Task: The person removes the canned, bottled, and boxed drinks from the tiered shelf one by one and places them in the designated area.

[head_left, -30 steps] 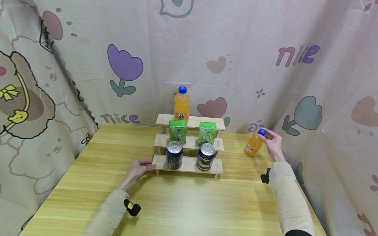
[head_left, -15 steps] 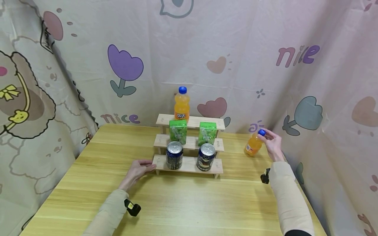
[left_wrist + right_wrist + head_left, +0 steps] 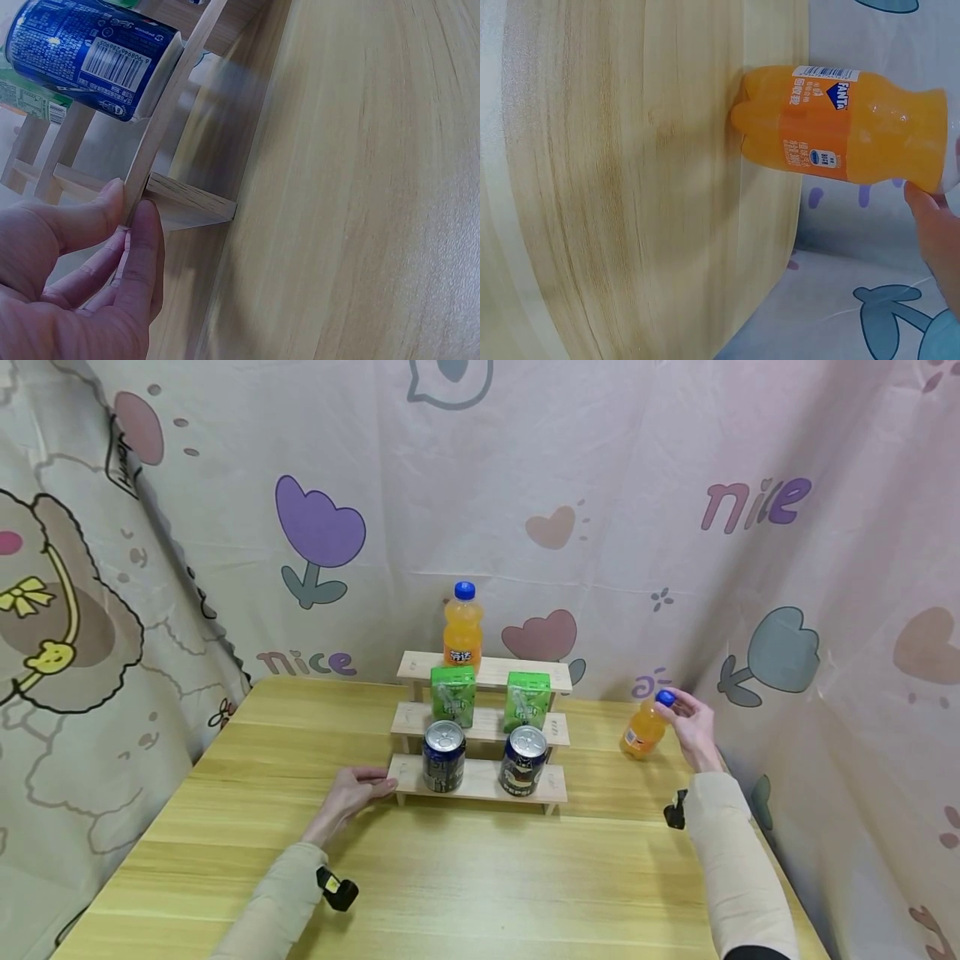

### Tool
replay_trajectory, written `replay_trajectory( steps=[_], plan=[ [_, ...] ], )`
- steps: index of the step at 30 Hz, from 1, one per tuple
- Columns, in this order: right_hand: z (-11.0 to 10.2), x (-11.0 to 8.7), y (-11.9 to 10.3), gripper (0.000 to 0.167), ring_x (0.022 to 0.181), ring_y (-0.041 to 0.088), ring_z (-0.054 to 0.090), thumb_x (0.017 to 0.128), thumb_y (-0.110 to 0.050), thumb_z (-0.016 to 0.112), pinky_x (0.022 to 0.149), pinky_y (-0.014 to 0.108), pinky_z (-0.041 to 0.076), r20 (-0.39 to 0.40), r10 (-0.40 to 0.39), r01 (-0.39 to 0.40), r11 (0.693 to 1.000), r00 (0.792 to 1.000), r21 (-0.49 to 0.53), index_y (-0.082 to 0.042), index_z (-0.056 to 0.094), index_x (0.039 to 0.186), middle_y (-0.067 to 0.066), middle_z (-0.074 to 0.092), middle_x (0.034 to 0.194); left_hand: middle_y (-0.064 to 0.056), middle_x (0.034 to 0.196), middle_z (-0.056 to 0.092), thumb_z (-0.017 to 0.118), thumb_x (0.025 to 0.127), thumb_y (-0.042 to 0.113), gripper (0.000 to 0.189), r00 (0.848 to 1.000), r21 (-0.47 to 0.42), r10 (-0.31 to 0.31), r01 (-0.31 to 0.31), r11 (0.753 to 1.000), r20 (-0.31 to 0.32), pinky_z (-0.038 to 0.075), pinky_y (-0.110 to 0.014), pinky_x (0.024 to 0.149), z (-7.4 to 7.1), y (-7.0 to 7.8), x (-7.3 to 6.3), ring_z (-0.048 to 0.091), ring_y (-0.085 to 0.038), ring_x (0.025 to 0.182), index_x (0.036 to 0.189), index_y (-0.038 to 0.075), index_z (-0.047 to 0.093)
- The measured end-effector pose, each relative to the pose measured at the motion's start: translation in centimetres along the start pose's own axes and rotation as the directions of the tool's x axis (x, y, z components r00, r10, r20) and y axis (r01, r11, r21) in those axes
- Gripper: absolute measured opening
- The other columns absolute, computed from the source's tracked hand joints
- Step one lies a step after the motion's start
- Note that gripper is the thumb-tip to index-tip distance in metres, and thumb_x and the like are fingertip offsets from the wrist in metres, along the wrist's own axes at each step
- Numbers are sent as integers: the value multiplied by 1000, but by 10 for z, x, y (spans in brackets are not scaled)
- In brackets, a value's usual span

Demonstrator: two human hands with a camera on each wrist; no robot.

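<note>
My left hand (image 3: 351,795) pinches the left end of the lowest tier of a three-step wooden shelf (image 3: 480,783), thumb on top and fingers beneath in the left wrist view. To the right of the shelf, my right hand (image 3: 692,727) grips an orange Fanta bottle (image 3: 817,124) near its blue cap (image 3: 665,697). The bottle leans a little, its base right at the tabletop. On the lowest tier stand two dark blue Pepsi cans, a left can (image 3: 444,758) and a right can (image 3: 522,762).
Two green drink cartons, one left (image 3: 453,697) and one right (image 3: 527,702), stand on the middle tier. Another orange bottle (image 3: 462,631) is on the top tier, left of centre. A printed curtain (image 3: 630,552) hangs behind the wooden table (image 3: 480,893) and along both sides.
</note>
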State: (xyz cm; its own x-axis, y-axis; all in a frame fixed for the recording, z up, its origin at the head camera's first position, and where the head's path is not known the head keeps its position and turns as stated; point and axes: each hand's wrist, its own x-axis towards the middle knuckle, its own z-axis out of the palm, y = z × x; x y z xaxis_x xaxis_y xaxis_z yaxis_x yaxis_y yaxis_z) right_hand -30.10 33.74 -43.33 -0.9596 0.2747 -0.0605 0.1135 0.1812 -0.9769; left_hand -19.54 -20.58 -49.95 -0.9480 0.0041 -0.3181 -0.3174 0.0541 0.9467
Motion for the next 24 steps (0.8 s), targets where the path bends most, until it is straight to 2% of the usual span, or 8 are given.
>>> replay_trajectory(
  steps=[5, 7, 9, 13, 17, 20, 24],
  plan=[
    [-1, 0, 1, 53, 118, 5, 51, 97, -21, 67, 129, 46, 29, -2, 13, -13, 1000, 1000, -9, -14, 49, 147, -1, 56, 148, -6, 92, 74, 68, 92, -2, 50, 1000, -21, -2, 3, 1000, 10, 64, -24, 83, 0, 0, 0, 71, -7, 79, 133, -21, 47],
    [-1, 0, 2, 54, 116, 3, 51, 97, -22, 68, 129, 46, 29, -2, 12, -12, 1000, 1000, -2, -15, 50, 147, -2, 58, 144, -7, 94, 74, 67, 92, -2, 51, 1000, -29, -5, 6, 1000, 14, 64, -24, 84, -1, 0, -1, 71, -8, 80, 134, -21, 46],
    [-1, 0, 2, 54, 111, 0, 52, 96, -22, 69, 129, 47, 29, -2, 5, -5, 1000, 1000, 5, -15, 51, 146, -8, 63, 134, -10, 96, 74, 67, 92, -2, 51, 1000, -35, -7, 8, 999, 15, 64, -25, 84, -1, 0, -1, 71, -8, 80, 135, -21, 45],
    [-2, -1, 2, 51, 114, 2, 53, 96, -24, 69, 130, 47, 27, 6, -7, 7, 1000, 1000, 23, -19, 53, 144, -7, 62, 136, -13, 101, 74, 68, 92, -1, 53, 1000, -32, -4, 4, 999, 17, 64, -26, 84, -1, 1, -1, 71, -9, 81, 136, -21, 45],
    [-2, -1, -1, 49, 123, 5, 51, 95, -26, 70, 130, 45, 27, -9, -17, 17, 999, 1000, 42, -21, 55, 142, -3, 56, 147, -12, 101, 74, 69, 92, 0, 52, 1000, -13, 3, -3, 1000, 13, 64, -26, 84, -1, 0, -1, 71, -9, 81, 135, -21, 46],
    [0, -1, -5, 54, 131, 11, 50, 95, -25, 70, 129, 43, 30, -34, -34, 35, 999, 999, 20, -16, 52, 145, 0, 54, 151, -15, 103, 74, 68, 92, -1, 52, 1000, -13, 4, -3, 1000, 13, 64, -27, 84, -1, 0, -1, 71, -9, 82, 135, -20, 46],
    [2, -3, -12, 57, 148, 22, 39, 96, -26, 69, 130, 42, 29, -69, -67, 66, 998, 995, -22, -15, 49, 148, 6, 45, 158, -17, 106, 73, 68, 92, -1, 52, 1000, -21, 5, -4, 1000, 17, 64, -26, 84, -1, 0, -1, 70, -9, 82, 135, -20, 46]
  ],
)
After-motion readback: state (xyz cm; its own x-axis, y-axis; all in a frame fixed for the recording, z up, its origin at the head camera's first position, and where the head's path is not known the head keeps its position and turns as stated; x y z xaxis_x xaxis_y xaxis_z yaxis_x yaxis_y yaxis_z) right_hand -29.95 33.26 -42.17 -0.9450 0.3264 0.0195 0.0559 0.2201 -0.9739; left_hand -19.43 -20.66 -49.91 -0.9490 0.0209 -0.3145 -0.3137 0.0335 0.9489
